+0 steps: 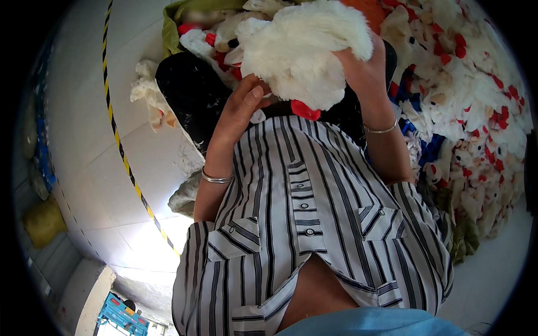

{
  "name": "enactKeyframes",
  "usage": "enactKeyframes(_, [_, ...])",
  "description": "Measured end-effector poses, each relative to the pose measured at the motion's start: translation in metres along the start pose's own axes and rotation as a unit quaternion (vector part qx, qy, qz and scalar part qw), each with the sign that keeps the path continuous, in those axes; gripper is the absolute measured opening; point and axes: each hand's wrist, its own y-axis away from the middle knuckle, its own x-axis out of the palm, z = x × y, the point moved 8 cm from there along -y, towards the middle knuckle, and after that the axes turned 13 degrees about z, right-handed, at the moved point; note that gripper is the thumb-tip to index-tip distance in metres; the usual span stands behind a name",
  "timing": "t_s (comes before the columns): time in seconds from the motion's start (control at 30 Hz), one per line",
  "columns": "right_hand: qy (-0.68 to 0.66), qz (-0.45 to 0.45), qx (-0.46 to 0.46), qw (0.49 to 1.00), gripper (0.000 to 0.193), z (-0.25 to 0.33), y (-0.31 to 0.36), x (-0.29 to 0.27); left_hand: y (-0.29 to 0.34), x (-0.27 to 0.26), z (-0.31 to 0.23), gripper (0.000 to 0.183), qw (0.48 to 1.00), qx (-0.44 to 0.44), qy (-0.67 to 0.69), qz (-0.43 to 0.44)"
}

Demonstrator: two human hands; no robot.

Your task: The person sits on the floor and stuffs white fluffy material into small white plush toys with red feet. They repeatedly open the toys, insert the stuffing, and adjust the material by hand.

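Observation:
A fluffy white plush skin (305,47) hangs limp above my lap, with a red fabric piece (305,110) at its lower edge. My right hand (361,67) grips its right side, the fingertips partly buried in the fur. At its lower left, my left hand (244,106) has its fingers curled and the thumb pressed in against the edge of the plush. What those fingertips pinch is partly hidden. Beneath the plush lie my black-clad legs (190,92), dusted with white fluff.
A large heap of white plush skins with red parts (482,123) fills the right side. More plush pieces lie ahead, beside an olive-green cloth (171,33). One pale plush piece (148,92) rests on the floor at left. Yellow-black tape (117,134) runs along the tiled floor.

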Motion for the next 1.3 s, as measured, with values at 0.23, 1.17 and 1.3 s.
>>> enactKeyframes(0.23, [-0.016,0.064,0.002,0.998,0.039,0.038,0.036,0.023,0.002,-0.019,0.000,0.069,0.987,0.092,0.131,-0.017])
enactKeyframes(1.17, [-0.163,0.174,0.205,0.949,0.026,-0.016,0.031,0.071,0.017,-0.007,-0.066,0.106,0.972,0.210,0.078,-0.074])
enactKeyframes(1.3, [-0.340,0.086,0.198,0.915,0.044,-0.019,0.035,0.066,0.013,-0.026,-0.039,0.063,0.962,0.197,0.167,-0.084])
